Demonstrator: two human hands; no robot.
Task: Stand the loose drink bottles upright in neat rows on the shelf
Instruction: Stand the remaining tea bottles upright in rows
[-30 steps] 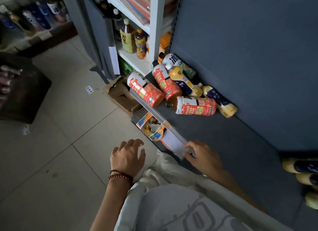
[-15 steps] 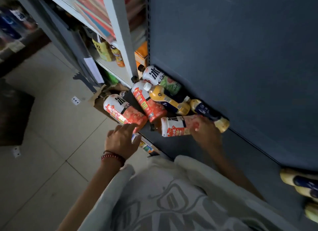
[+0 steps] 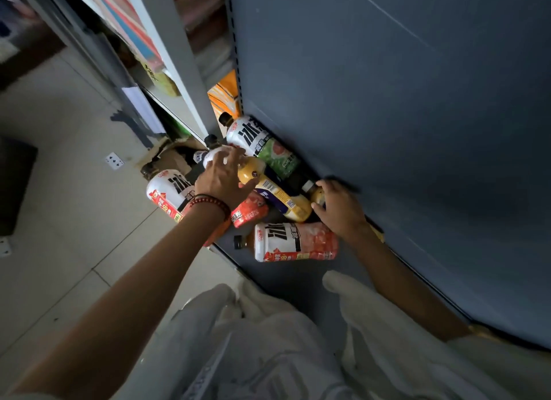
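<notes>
- A white playing card [image 3: 114, 161] lies on the pale tiled floor [image 3: 59, 221], left of an open brown cardboard box [image 3: 176, 156].
- A plastic tea bottle with a red-and-white label [image 3: 168, 191] lies on its side at the front edge of the dark grey shelf [image 3: 298, 283], partly under the left wrist.
- The left hand [image 3: 222, 179], with a red bead bracelet [image 3: 210, 201] at the wrist, lies with its fingers spread and straight over a second red-labelled bottle [image 3: 249, 212], fingertips on its white shoulder.
- A yellow juice bottle with a navy label [image 3: 275, 192] lies across the heap. Behind it, a green-and-white labelled bottle [image 3: 264, 146] lies against the blue-grey back panel [image 3: 387, 101].
- A third red-labelled bottle [image 3: 295, 241] lies on its side nearest the person, cap pointing left.
- The right hand [image 3: 340, 209] curls its fingers round a small yellow bottle with a white cap [image 3: 316, 195] close to the panel.
</notes>
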